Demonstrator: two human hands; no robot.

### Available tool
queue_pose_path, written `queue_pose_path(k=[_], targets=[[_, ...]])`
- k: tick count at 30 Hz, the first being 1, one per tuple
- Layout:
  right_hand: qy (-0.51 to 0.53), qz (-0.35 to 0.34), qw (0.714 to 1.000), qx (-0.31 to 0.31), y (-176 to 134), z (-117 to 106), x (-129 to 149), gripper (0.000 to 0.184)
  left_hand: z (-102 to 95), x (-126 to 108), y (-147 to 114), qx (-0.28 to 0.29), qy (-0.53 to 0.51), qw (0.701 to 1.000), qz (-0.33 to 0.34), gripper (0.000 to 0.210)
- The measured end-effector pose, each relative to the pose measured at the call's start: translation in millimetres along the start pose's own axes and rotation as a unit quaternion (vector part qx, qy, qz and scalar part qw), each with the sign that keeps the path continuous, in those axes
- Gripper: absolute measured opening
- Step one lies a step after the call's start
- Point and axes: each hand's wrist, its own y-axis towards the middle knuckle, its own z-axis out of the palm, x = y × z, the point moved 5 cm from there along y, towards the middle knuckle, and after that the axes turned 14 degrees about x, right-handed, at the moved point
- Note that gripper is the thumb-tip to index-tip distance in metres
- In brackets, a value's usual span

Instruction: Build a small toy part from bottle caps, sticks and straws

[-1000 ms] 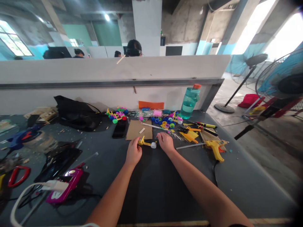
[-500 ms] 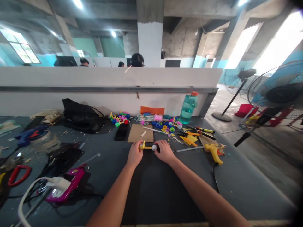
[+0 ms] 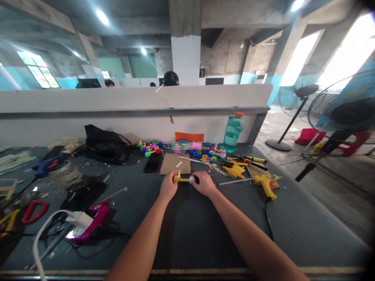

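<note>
We have the yellow piece (image 3: 183, 180) just nearer us than the cardboard (image 3: 168, 164) on the worktop (image 3: 193, 230): fingers of our left hand (image 3: 169, 186) grasp one end, those of our right hand (image 3: 206, 183) the white cap (image 3: 191, 180) at the other. Beyond lie colourful caps (image 3: 213, 159).

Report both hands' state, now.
Left hand: closed, holding the yellow piece.
Right hand: closed on the white cap at the yellow piece's end.

Bright windows (image 3: 336, 58) and ceiling lights (image 3: 102, 17) light bare concrete pillars (image 3: 186, 23) and a grey floor (image 3: 331, 175).
</note>
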Motion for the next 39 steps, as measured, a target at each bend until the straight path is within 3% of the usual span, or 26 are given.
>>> queue_pose_path(k=[9, 27, 33, 35, 39], targets=[[-0.006, -0.006, 1.000, -0.012, 0, -3, -1, 0.020, -1.5, -2, 2, -0.002, 0.001, 1.000, -0.002, 0.036], [0.008, -0.028, 1.000, 0.000, -2, -3, -2, 0.016, 1.7, -6, -3, 0.027, 0.024, 0.999, 0.014, 0.052], [0.013, -0.034, 0.999, 0.004, -5, -5, 0, 0.017, 1.0, -13, -7, 0.051, 0.044, 0.998, 0.007, 0.046], [0.013, -0.029, 1.000, 0.000, -7, -8, 1, 0.021, 1.4, -16, -8, 0.060, 0.057, 0.996, 0.014, 0.044], [-0.010, -0.035, 0.999, 0.003, -15, -15, 8, 0.051, 3.9, -20, -8, 0.077, 0.083, 0.993, 0.037, 0.042]])
